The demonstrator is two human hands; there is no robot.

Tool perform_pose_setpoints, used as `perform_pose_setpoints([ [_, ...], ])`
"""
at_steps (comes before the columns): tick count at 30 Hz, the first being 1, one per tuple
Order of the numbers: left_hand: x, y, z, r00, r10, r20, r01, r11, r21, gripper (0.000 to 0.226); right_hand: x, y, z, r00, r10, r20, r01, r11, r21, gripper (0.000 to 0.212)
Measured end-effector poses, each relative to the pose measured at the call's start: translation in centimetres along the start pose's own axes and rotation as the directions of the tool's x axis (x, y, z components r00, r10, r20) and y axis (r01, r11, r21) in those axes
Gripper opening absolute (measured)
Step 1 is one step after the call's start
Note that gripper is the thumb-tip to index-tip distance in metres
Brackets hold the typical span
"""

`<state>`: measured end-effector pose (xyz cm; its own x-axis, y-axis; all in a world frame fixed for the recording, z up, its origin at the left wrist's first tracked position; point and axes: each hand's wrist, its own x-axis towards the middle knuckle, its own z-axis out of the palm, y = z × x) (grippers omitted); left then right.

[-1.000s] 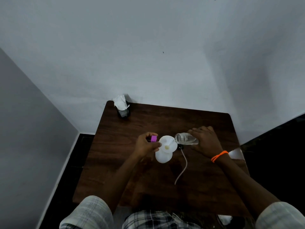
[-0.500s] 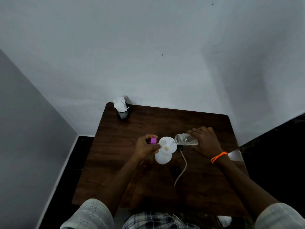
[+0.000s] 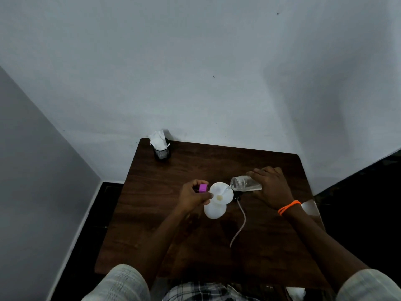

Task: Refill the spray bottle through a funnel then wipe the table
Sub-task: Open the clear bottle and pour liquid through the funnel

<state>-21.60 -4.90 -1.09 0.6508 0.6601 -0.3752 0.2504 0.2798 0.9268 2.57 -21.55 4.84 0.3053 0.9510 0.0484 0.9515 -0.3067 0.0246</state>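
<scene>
A white funnel (image 3: 221, 193) sits in the neck of a white spray bottle (image 3: 214, 211) standing mid-table. My left hand (image 3: 193, 197) pinches the funnel's left rim and also holds a small purple cap (image 3: 203, 188). My right hand (image 3: 272, 187) grips a clear bottle (image 3: 245, 183) tipped on its side, mouth over the funnel's right rim, and a thin stream of water runs into the funnel. The spray head (image 3: 237, 195) lies just right of the funnel, partly hidden, with its long dip tube (image 3: 239, 224) trailing toward me.
The dark wooden table (image 3: 173, 235) stands against a pale wall. A black mesh cup (image 3: 161, 153) holding white tissues (image 3: 158, 139) stands at the back left corner. Something white (image 3: 296, 293) shows at the near right edge by my lap.
Both hands, the funnel and the clear bottle keep almost the same places; only the view has shifted slightly. The clear bottle stays tipped over the funnel.
</scene>
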Motion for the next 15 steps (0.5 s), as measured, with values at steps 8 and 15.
perform_pose_setpoints([
  [8, -0.08, -0.06, -0.18, 1.0, -0.023, 0.009, 0.022, 1.0, 0.014, 0.041, -0.11, -0.09, -0.12, 0.997, 0.03, 0.069, -0.029, 1.0, -0.008, 0.064],
  [15, -0.29, 0.04, -0.25, 0.999, -0.036, 0.013, 0.036, 0.999, 0.013, 0.041, -0.12, -0.37, -0.42, 0.997, 0.023, 0.076, -0.022, 1.0, -0.01, 0.062],
])
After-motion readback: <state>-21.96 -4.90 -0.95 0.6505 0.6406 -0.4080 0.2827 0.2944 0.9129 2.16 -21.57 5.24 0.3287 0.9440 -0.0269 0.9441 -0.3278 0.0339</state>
